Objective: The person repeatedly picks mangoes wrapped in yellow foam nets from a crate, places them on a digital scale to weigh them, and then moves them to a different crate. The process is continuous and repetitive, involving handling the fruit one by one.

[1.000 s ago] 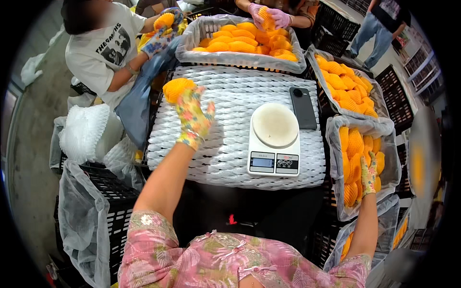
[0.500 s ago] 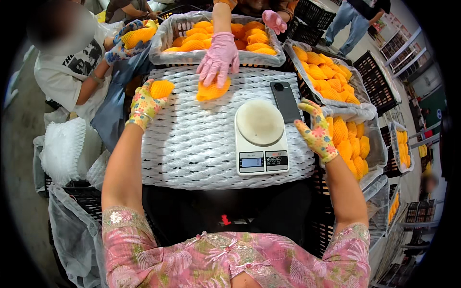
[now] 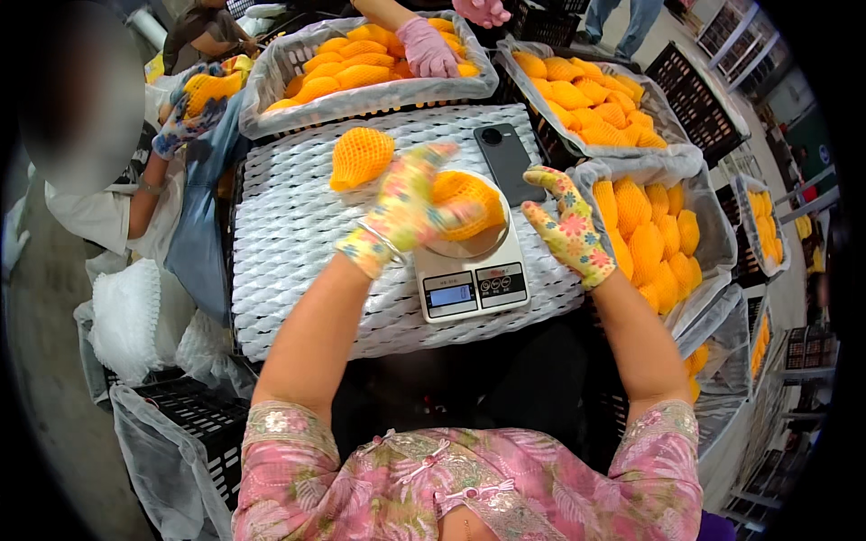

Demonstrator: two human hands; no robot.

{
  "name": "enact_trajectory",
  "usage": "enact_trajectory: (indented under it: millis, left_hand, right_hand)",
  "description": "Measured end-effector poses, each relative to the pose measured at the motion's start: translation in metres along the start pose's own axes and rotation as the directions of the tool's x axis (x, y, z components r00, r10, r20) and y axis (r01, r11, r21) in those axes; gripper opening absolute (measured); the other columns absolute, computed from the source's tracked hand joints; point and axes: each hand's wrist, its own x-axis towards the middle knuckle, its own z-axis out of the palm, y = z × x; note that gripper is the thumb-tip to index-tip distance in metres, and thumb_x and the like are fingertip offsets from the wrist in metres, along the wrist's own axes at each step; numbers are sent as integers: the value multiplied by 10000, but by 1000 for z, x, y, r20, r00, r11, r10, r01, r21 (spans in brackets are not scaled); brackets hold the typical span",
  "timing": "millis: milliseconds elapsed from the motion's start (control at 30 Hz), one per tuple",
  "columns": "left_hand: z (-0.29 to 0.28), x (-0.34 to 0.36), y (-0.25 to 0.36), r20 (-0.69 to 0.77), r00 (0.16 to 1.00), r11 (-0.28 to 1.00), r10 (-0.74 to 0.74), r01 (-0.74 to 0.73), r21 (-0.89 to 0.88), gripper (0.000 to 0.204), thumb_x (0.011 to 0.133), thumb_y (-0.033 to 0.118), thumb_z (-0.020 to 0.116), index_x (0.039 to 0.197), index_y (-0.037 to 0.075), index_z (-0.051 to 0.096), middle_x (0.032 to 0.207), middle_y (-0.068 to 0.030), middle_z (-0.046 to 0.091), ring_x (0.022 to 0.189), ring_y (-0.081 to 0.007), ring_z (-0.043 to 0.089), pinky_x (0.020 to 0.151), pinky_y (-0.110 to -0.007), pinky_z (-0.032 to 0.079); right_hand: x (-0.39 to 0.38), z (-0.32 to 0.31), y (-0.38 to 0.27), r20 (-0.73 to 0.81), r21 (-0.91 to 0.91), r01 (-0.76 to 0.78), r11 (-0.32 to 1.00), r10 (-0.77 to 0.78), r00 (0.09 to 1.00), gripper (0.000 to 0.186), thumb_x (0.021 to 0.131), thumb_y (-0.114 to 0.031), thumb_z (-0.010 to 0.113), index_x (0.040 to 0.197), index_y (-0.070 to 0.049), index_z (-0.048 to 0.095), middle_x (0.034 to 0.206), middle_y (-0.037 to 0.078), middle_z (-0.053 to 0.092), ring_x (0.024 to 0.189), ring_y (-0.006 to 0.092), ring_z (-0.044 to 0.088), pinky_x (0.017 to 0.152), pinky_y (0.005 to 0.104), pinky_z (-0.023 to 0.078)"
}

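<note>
An orange foam-netted fruit rests on the white digital scale. Over it, touching or very near, is my left hand in a floral glove, motion-blurred, its fingers apart. My right hand, gloved alike, hangs open and empty just right of the scale. A second netted fruit lies behind my left hand on the white padded top. A dark phone lies behind the scale, partly beside my right fingertips.
Lined crates of netted fruit stand behind and rightward. A co-worker's pink-gloved hand reaches into the back crate. At left, another worker's blue-gloved hands hold fruit. White foam pieces and a lined crate sit lower left.
My left hand moved right to the scale, where a fruit now rests. My right hand left the side crate. A pink-gloved hand left a fruit on the top and withdrew to the back crate.
</note>
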Motion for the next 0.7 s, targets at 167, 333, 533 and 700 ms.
enact_trajectory:
  millis: [167,333,533,700]
  left_hand:
    - [-59,24,-78,-379,920,790,-99,304,533,715,788,493,705,1302,25,536,1228,-243,589,1194,-391,519,1025,-443,402]
    - [-52,41,-75,-196,808,573,-555,542,615,854,766,491,738,1429,64,411,1318,-197,538,1238,-347,515,1032,-404,422]
    - [-32,51,-69,-185,711,421,-678,583,695,940,704,522,773,1448,106,376,1363,-145,465,1252,-321,507,1011,-410,440]
    - [-43,30,-84,-264,807,656,-529,586,477,877,691,350,824,1402,32,422,1304,-187,545,1179,-309,567,990,-361,458]
  right_hand:
    - [-1,-11,13,103,-70,146,987,-138,985,476,813,-199,727,1250,-119,555,1291,102,538,1236,259,509,1006,376,411]
    - [6,8,-3,138,-39,221,975,-214,967,503,789,-224,741,1249,-119,566,1291,130,542,1199,313,534,984,395,452]
    - [16,8,-12,188,-77,254,964,-236,953,513,784,-271,734,1242,-113,565,1278,139,539,1189,336,523,1009,428,426]
    - [28,19,-26,229,-137,306,942,-270,935,601,763,-314,744,1292,-120,533,1329,167,499,1234,354,488,1037,437,400]
